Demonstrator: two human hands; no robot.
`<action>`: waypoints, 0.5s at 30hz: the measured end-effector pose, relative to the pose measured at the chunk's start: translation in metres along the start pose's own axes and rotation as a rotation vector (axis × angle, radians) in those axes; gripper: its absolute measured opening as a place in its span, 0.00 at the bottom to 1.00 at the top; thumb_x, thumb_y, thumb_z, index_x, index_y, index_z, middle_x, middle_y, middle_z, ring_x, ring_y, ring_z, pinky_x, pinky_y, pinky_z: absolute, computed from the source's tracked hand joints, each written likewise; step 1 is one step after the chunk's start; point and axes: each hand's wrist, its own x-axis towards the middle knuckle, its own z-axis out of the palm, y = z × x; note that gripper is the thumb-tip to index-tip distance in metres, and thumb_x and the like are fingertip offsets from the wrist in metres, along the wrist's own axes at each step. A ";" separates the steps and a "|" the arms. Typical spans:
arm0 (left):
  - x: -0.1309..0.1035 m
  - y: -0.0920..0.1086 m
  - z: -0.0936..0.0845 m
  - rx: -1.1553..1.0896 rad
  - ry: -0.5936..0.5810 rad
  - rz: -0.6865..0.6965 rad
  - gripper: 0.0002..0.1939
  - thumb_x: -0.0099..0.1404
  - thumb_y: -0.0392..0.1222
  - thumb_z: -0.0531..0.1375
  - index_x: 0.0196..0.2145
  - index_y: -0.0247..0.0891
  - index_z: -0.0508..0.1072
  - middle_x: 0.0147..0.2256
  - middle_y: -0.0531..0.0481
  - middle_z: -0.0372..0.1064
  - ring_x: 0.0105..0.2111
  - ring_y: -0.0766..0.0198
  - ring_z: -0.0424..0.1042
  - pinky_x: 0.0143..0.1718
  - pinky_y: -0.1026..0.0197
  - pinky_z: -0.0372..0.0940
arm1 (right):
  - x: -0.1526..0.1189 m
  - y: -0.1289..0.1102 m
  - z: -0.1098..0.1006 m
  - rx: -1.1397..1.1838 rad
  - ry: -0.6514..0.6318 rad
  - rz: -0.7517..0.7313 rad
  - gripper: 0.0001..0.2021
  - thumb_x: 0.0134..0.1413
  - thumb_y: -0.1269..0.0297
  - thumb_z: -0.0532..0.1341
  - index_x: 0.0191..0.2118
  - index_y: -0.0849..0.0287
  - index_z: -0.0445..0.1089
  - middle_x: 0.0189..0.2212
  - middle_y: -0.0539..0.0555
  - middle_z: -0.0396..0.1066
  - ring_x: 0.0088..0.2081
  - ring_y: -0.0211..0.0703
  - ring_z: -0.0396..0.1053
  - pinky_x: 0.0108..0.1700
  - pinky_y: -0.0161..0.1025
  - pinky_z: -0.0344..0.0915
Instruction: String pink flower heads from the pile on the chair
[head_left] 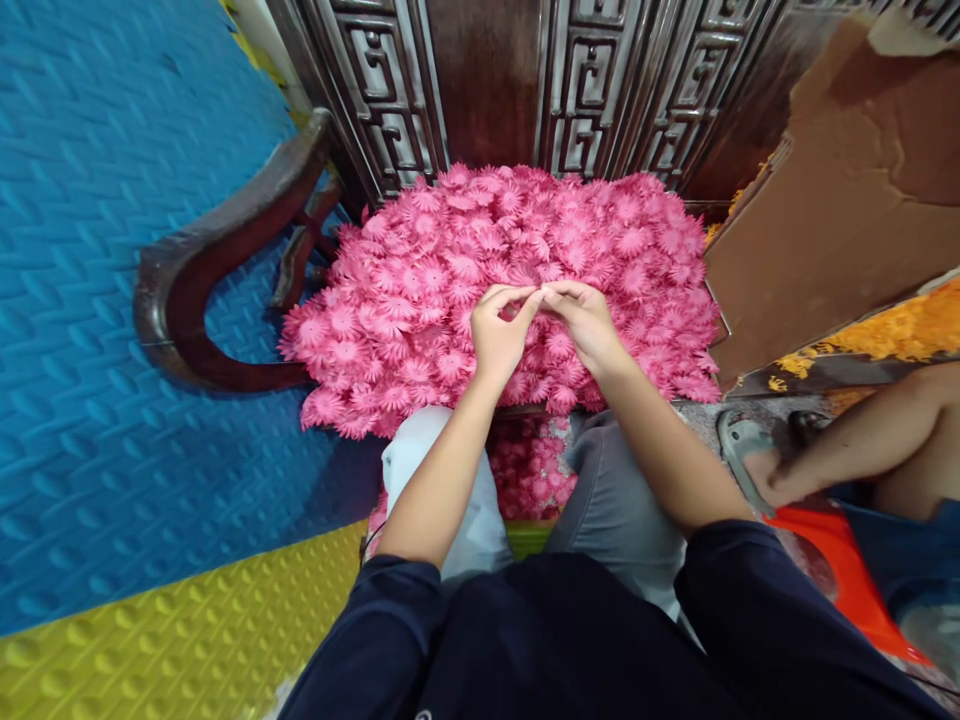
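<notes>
A broad heap of pink artificial flowers (420, 270) with thin pointed petals lies in front of me on a dark wooden seat. Over its middle, my left hand (501, 330) and my right hand (589, 322) meet at the fingertips. Thumb and forefinger are pinched together on each hand. Whatever sits between the fingertips is too small or too hidden to name. Pink petals lie right behind and below the fingers, and I cannot tell whether any of them is held.
A curved wooden armrest (225, 230) bounds the heap on the left, a carved wooden backrest (487, 80) behind. Brown cardboard (832, 230) stands at the right, with orange flowers (892, 325) beyond. Another person's leg (862, 440) is close on the right. More pink flowers lie below.
</notes>
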 end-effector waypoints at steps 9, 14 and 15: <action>0.001 -0.001 0.000 0.038 0.065 -0.089 0.04 0.54 0.35 0.60 0.24 0.38 0.75 0.25 0.54 0.69 0.25 0.70 0.63 0.29 0.66 0.60 | -0.003 0.003 -0.001 -0.234 0.075 -0.126 0.11 0.37 0.56 0.68 0.28 0.57 0.73 0.30 0.50 0.74 0.35 0.37 0.71 0.47 0.38 0.66; 0.004 -0.006 0.003 -0.198 0.114 -0.318 0.03 0.50 0.33 0.61 0.23 0.37 0.76 0.23 0.55 0.70 0.22 0.72 0.61 0.28 0.67 0.59 | -0.004 0.004 0.004 -0.123 0.100 -0.050 0.16 0.35 0.52 0.68 0.28 0.56 0.68 0.26 0.46 0.71 0.31 0.34 0.69 0.43 0.36 0.66; 0.005 -0.006 0.003 -0.250 0.116 -0.366 0.03 0.49 0.33 0.61 0.23 0.37 0.75 0.23 0.55 0.70 0.23 0.72 0.63 0.29 0.67 0.60 | -0.004 0.004 0.005 -0.109 0.109 -0.038 0.16 0.35 0.52 0.68 0.28 0.56 0.68 0.25 0.46 0.70 0.29 0.32 0.68 0.42 0.35 0.65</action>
